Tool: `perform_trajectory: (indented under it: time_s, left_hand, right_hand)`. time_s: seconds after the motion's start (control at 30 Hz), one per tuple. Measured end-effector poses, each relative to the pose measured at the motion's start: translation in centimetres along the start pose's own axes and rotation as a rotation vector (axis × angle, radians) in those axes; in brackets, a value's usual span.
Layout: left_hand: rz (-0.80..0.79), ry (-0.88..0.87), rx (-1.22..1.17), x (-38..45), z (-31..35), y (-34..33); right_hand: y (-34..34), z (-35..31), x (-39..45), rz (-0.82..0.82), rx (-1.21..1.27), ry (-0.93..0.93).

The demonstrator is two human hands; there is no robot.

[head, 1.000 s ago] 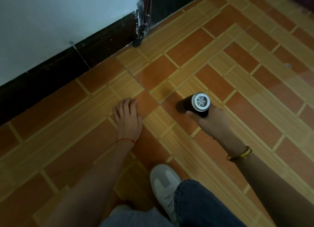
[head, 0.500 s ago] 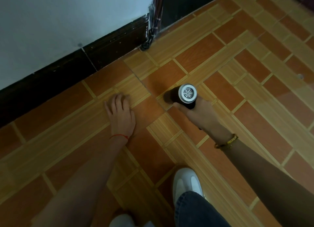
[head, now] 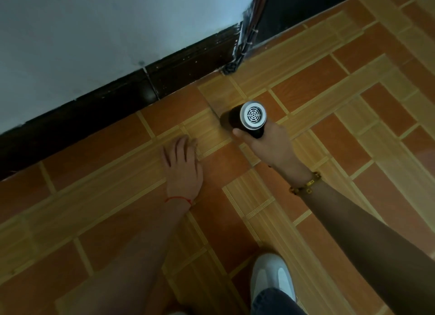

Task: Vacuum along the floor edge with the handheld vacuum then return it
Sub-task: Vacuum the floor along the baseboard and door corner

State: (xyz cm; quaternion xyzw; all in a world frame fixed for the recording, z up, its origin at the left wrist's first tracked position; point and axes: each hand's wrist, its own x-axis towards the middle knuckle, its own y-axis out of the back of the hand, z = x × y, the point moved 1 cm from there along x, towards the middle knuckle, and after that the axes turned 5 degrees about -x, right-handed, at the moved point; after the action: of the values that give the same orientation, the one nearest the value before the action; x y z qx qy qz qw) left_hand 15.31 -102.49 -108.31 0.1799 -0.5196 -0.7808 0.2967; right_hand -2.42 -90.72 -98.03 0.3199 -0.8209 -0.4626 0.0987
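tiled floor (head: 235, 220): right hand (head: 270, 145) grips vacuum (head: 244, 118), nozzle seemingly down.

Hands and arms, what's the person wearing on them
Both forearms are bare, with no sleeves showing. The left hand has a thin red string round its wrist. The right hand has a beaded bracelet in gold and dark beads.

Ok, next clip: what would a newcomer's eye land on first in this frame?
Probably the handheld vacuum near the middle, its pale round grille facing the camera, gripped by the right hand just short of the dark skirting board. Next, the left hand lying flat on the patterned floor tiles beside it, with a red thread at the wrist. A white shoe shows at the bottom edge.
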Motion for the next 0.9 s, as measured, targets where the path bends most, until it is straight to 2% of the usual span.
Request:
perform_trajectory:
  time_s: [0.23,0.4,0.5,0.73,0.9]
  left_hand:
    - [0.006,-0.005,-0.003,0.0,0.0,0.1]
    - [0.001,-0.003,0.003,0.1,-0.1,0.1]
    - [0.01,-0.004,-0.009,0.1,0.0,0.0]
    - [-0.03,0.007,0.012,0.2,0.1,0.3]
    - [-0.03,0.005,0.004,0.2,0.3,0.6]
  right_hand:
    - [0.1,-0.2,3.9,0.086,0.021,-0.074]
    - [0.0,-1.0,5.3,0.01,0.078,-0.002]
    - [-0.2,-1.3,6.4,-0.009,0.114,-0.032]
    - [0.4,-1.6,9.6,0.098,0.077,-0.055]
    - [-0.9,-3.3,10.6,0.022,0.121,-0.007]
